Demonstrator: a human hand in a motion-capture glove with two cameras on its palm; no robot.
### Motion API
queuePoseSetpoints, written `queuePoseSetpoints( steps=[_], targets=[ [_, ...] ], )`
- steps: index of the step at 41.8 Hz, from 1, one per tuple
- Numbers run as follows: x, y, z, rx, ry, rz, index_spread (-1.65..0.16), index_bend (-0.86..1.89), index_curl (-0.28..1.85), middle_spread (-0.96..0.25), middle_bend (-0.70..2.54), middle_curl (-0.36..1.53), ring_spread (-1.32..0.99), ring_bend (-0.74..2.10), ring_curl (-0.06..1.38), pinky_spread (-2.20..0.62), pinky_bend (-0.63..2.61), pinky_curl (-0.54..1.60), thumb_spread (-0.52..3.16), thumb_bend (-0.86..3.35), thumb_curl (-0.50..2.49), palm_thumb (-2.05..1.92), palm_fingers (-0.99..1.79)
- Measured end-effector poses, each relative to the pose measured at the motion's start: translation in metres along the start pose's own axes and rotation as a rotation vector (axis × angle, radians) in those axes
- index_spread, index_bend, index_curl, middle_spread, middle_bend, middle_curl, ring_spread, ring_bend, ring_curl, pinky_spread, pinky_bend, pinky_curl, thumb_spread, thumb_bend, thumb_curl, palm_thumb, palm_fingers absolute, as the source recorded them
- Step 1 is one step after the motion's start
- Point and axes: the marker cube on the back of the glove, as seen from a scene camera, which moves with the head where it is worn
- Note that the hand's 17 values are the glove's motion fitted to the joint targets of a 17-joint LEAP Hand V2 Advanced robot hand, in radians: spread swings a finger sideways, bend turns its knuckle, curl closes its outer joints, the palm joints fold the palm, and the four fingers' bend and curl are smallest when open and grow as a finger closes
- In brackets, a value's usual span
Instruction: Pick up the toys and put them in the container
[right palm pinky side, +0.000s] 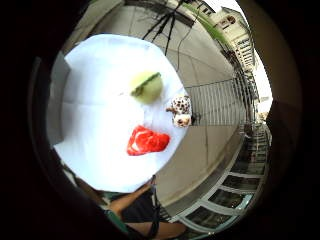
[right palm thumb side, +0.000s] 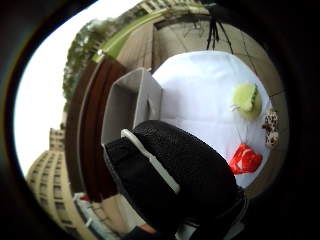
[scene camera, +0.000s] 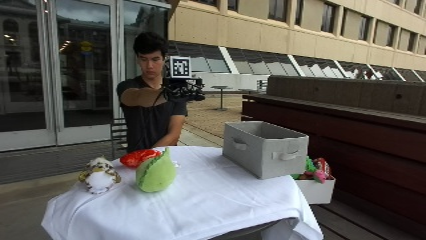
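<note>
Your gloved right hand (scene camera: 178, 89) was raised at chest height above the far edge of the bench (scene camera: 219, 200), well clear of every toy; nothing lay against the palm in either palm view, but whether the fingers were spread or curled could not be told. Three toys stood on the white cloth, none yet lifted: the red toy (scene camera: 138, 157) nearest you, the green toy (scene camera: 156, 173) just beside it and partly overlapping it in the outside view, and the spotted plush toy (scene camera: 99, 175) near the cloth's edge, apart from the other two. The grey container (scene camera: 264, 148) stood on the opposite part of the bench, well apart from the toys; the part of its inside seen in the thumb-side palm view held nothing visible. A small white box (scene camera: 314, 189) holding other colourful items sat low beside the bench. Judged from this arrangement, the task had not visibly begun: all three toys remained to be picked up and placed in the grey container.
</note>
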Motion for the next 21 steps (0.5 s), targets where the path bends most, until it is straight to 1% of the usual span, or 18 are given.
queuePoseSetpoints(
  steps=[6,10,11,15,21],
  targets=[
    [0.001,0.004,-0.001,-0.031,-0.008,-0.023,-0.19,0.17,0.08,-0.06,0.19,0.08,-0.18,0.18,0.05,-0.12,0.52,0.14,0.69,-0.12,-0.01,-0.18,0.05],
    [-0.006,0.011,-0.005,-0.077,0.003,0.11,-0.22,0.17,0.11,-0.07,0.2,0.12,-0.22,0.19,0.07,-0.14,0.56,0.17,0.83,-0.12,0.0,-0.18,0.03],
    [-0.006,0.01,-0.005,-0.061,0.006,0.102,-0.23,0.17,0.12,-0.08,0.2,0.12,-0.23,0.19,0.07,-0.15,0.56,0.17,0.86,-0.12,0.0,-0.18,0.02],
    [0.001,0.006,-0.002,0.006,0.008,-0.011,-0.24,0.17,0.15,-0.08,0.2,0.15,-0.25,0.2,0.09,-0.16,0.58,0.19,0.94,-0.12,0.0,-0.18,0.0],
    [0.005,0.007,-0.007,0.011,0.008,-0.051,-0.26,0.17,0.18,-0.09,0.21,0.19,-0.27,0.21,0.12,-0.18,0.59,0.2,1.02,-0.11,0.0,-0.18,-0.01]
  ],
)
